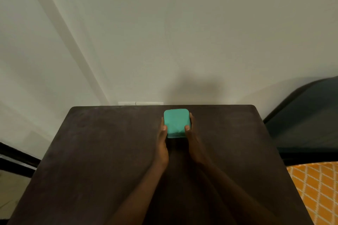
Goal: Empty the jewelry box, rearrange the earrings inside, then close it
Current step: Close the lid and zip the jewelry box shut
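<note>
A small teal jewelry box (pixel 176 119) with rounded corners stands shut near the far edge of the dark table (pixel 102 151). My left hand (pixel 162 142) grips its left side, thumb on the lid's near left corner. My right hand (pixel 193 139) grips its right side, thumb on the near right corner and fingers along the right wall. No earrings are visible; the inside of the box is hidden.
A pale wall rises just behind the table's far edge. A dark chair or seat back (pixel 307 115) stands to the right, with an orange patterned fabric (pixel 318 192) below it. Floor shows at the lower left.
</note>
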